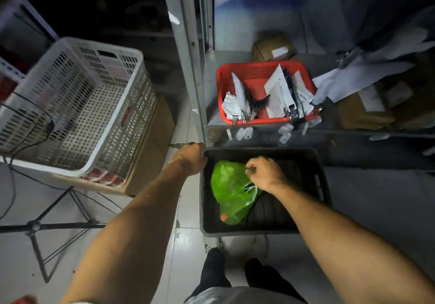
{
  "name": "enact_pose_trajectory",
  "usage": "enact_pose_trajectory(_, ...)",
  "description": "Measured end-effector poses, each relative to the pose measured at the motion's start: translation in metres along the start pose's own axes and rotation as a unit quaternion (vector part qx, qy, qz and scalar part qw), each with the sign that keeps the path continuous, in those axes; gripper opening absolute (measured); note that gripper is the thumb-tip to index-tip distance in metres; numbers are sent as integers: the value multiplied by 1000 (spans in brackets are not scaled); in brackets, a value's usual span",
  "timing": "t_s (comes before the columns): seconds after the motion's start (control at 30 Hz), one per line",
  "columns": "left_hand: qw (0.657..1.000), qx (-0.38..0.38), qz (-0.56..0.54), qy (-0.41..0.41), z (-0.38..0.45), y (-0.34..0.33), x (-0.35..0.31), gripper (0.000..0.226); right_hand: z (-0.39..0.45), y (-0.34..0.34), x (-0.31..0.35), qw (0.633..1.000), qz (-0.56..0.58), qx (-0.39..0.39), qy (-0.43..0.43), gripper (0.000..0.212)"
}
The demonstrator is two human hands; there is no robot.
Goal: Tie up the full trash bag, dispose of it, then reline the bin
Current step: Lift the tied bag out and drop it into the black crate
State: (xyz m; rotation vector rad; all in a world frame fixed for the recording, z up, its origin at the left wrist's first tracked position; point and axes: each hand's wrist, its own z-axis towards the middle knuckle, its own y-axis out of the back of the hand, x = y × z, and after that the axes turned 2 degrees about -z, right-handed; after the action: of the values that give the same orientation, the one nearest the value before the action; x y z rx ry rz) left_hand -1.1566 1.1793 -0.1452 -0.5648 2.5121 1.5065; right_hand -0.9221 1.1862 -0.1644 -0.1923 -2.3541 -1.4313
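Green bag [231, 191]: thin translucent plastic, glossy, crinkled. Black bin [306, 160]: matt hard plastic, ribbed inside. Red basket [220, 84] and white crate [77, 105]: perforated plastic. Shelf post [188, 51]: dull galvanised metal. Floor [188, 244]: glossy tile. Brown boxes [153, 143]: matt cardboard.

No text can be read with certainty. The white packets [280, 94] in the red basket [266, 121] carry small dark print, too blurred to read. The brown parcel [273, 47] behind the basket has a white label [280, 51], also not legible.
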Motion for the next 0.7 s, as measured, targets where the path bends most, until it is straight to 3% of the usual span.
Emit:
enact_pose_trajectory(0.33, 997, -11, 29, -75, 4, 10, -55, 37, -44, 35, -16, 997, -4, -69, -43, 30)
enact_pose_trajectory(0.6, 984, 12, 75, -164, 7, -8, -83, 68, -88, 43, -52, 991, -27, -89, -93, 40)
enact_pose_trajectory(0.7, 982, 16, 97, -164, -6, -12, -106, 60, -107, 49, -70, 989, -38, -98, -106, 49)
